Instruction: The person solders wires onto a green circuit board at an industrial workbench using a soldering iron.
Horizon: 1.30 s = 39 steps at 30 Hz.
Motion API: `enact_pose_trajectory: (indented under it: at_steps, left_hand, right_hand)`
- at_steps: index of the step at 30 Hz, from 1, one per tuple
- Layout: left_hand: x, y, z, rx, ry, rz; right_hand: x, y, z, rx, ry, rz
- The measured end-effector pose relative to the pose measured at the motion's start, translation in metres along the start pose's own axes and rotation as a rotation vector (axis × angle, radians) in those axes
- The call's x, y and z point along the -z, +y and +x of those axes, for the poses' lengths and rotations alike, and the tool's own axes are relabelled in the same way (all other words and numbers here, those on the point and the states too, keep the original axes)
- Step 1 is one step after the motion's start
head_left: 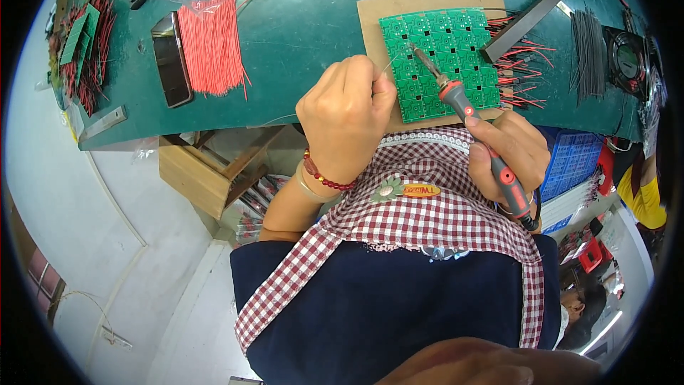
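A green circuit board panel lies on a brown backing board in front of me. My right hand grips a grey and red soldering iron, its tip over the panel's left part; I cannot tell whether it touches. My left hand is closed in a pinch on a thin solder wire, whose end points toward the iron's tip. Red and black wires stick out from the panel's right edge. A dark rectangular bar lies slanted across the panel's upper right corner.
On the green table, a bundle of red wires lies beside a dark phone-like object. Black wires lie at the right. A wooden drawer and a blue crate stand below the table edge. Another person is at lower right.
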<state>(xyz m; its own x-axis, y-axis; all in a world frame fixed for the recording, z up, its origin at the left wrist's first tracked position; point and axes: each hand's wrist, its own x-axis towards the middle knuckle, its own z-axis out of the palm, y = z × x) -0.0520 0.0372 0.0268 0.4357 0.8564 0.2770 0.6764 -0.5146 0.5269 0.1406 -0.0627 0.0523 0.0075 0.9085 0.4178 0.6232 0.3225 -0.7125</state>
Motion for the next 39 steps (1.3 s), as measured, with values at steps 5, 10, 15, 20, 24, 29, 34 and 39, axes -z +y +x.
enact_pose_trajectory:
  at_steps: [5, 10, 15, 20, 24, 29, 34, 39]
  left_hand:
    - [-0.002, 0.002, -0.001, -0.001, 0.001, -0.005]
    - [-0.002, 0.004, -0.003, 0.005, 0.004, -0.010]
    - [0.002, 0.004, -0.002, 0.029, 0.017, -0.009]
    - [0.002, 0.001, 0.006, -0.005, 0.009, 0.037]
    - [-0.001, 0.000, 0.015, -0.017, 0.033, 0.021]
    - [-0.004, 0.000, 0.023, -0.002, 0.032, 0.042]
    - [-0.002, 0.000, 0.022, 0.001, 0.024, 0.036]
    - [-0.006, -0.002, 0.024, -0.002, 0.025, 0.041]
  right_hand:
    - [0.003, -0.003, 0.000, -0.012, -0.019, 0.018]
    - [0.002, -0.008, -0.006, -0.013, -0.031, -0.019]
    - [0.006, -0.004, -0.006, 0.005, 0.036, 0.021]
    - [0.010, 0.002, 0.003, -0.048, 0.039, 0.052]
    - [0.007, 0.002, 0.010, -0.094, 0.060, 0.067]
    - [-0.004, 0.006, 0.017, -0.196, 0.115, 0.101]
    - [-0.004, 0.004, 0.019, -0.183, 0.089, 0.088]
    - [-0.005, 0.006, 0.022, -0.103, 0.117, 0.098]
